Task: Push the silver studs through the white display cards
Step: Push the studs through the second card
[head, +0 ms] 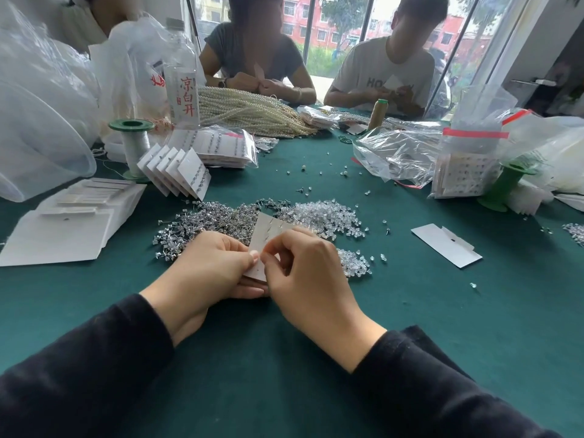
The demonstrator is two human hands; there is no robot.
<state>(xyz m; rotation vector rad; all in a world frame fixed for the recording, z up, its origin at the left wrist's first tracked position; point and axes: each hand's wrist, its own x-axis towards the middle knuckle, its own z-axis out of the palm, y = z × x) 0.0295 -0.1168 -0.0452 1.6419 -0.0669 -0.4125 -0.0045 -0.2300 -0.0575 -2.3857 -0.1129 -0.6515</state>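
Your near counter (252,358) is bare cloth, open to pass. Ahead, the stud pile (208,226) and clear backs (325,213) block the middle. Card stacks (72,222) crowd your left; a loose card (445,245) lies right.

A single head-worn wide-angle view looked forward and down over the green worktop (410,311), close above both hands at frame center. Two seated people (252,58) faced it along the upper edge, windows behind them.

Both hands (265,267) pinch white card (268,235) above stud pile (208,226) on green table (410,311).
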